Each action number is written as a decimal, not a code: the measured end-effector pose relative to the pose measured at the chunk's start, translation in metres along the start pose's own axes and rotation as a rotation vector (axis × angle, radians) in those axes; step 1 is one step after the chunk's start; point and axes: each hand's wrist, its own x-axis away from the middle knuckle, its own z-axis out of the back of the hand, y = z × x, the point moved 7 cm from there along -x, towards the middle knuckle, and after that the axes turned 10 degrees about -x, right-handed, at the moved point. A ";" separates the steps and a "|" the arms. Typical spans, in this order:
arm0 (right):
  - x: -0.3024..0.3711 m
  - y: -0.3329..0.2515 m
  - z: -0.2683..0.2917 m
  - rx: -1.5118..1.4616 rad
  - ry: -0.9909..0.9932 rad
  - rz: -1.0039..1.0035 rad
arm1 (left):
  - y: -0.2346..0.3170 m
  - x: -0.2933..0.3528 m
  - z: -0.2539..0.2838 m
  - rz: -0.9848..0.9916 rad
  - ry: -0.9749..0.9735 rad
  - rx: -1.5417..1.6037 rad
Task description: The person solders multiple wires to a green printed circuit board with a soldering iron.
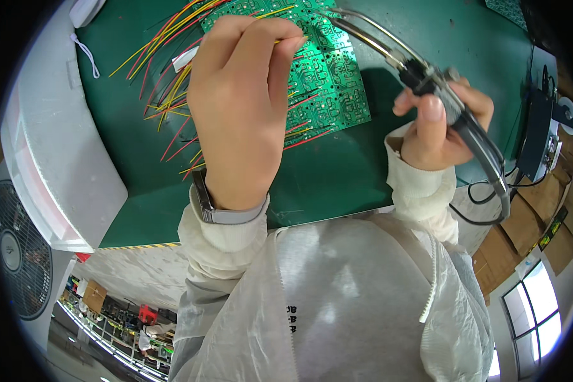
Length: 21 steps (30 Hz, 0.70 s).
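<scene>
A green circuit board panel (347,95) lies on the green work mat (337,169), its face covered in repeated small circuits. Over its left part my left hand (239,108) pinches a thin yellow wire (278,42), the wire's end close to the board. My right hand (439,127) grips a soldering iron (420,73) with a curved metal tube along its top. The iron's tip points left above the upper part of the panel. Red and yellow wires (165,32) fan out leftward from the board; my left hand hides some of them.
A white bin (63,140) stands along the mat's left side, with a fan (20,254) beyond it. On the right are a dark device (536,137) with a white spool (569,116), a black cable (474,221) and cardboard (509,229). Another board (509,10) lies at the far right.
</scene>
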 end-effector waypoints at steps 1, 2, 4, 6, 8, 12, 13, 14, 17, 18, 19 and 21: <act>0.003 -0.003 0.004 0.020 -0.026 0.026 | -0.001 0.002 -0.002 0.022 -0.003 0.001; 0.004 -0.005 0.004 -0.018 -0.015 -0.011 | -0.003 0.004 -0.005 0.042 -0.009 0.002; 0.005 -0.006 0.005 0.007 -0.007 -0.012 | -0.005 0.007 -0.007 0.025 0.037 0.016; 0.006 -0.006 0.004 0.048 0.011 -0.015 | -0.005 0.008 -0.007 0.007 0.083 0.029; 0.006 -0.005 0.007 0.061 0.007 0.003 | -0.004 0.007 -0.005 0.015 0.082 0.046; 0.006 -0.007 0.008 0.047 0.058 -0.004 | -0.006 0.009 -0.003 0.016 0.105 0.030; 0.005 -0.007 0.007 0.046 0.059 -0.006 | -0.006 0.008 -0.003 0.010 0.089 0.037; 0.005 -0.007 0.007 0.054 0.062 0.011 | -0.006 0.007 -0.005 0.005 0.072 0.046; 0.005 -0.007 0.008 0.064 0.063 0.032 | -0.004 0.006 -0.006 0.007 0.046 0.032; 0.005 -0.007 0.008 0.063 0.060 0.038 | -0.005 0.007 -0.006 0.007 0.045 0.029; 0.005 -0.008 0.008 0.060 0.060 0.036 | -0.006 0.007 -0.006 -0.002 0.051 0.037; 0.005 -0.007 0.009 0.067 0.076 0.021 | -0.006 0.007 -0.006 -0.011 0.056 0.046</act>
